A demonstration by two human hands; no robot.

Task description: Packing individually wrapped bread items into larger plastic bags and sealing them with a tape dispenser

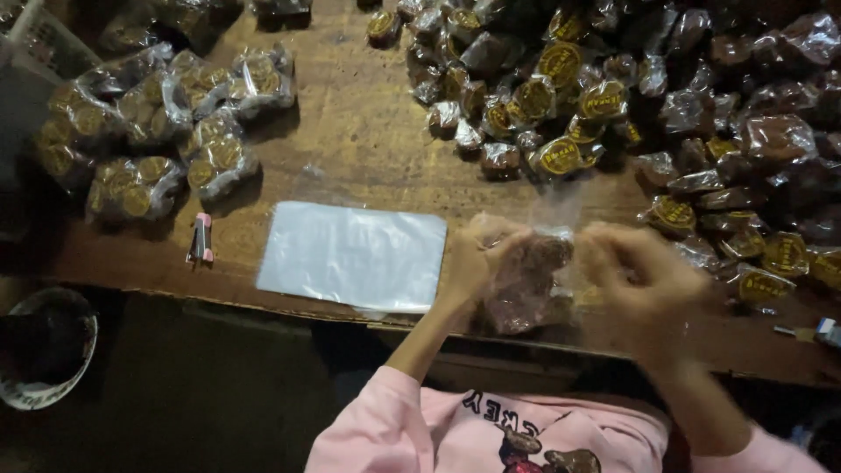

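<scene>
My left hand (477,254) grips the top of a clear plastic bag (526,285) that holds several brown wrapped sweets. It hangs at the front edge of the wooden table (350,131). My right hand (635,276) is blurred and pinches the same bag's mouth from the right side. A flat stack of empty clear bags (355,256) lies just left of my left hand. A big heap of small wrapped brown sweets with yellow round labels (613,105) covers the table's right half.
Several filled bags of sweets (158,123) are piled at the far left. A small pink and black stapler-like tool (201,238) lies near the front left edge. A round bowl (39,346) sits below the table at left. Pink sleeves show at the bottom.
</scene>
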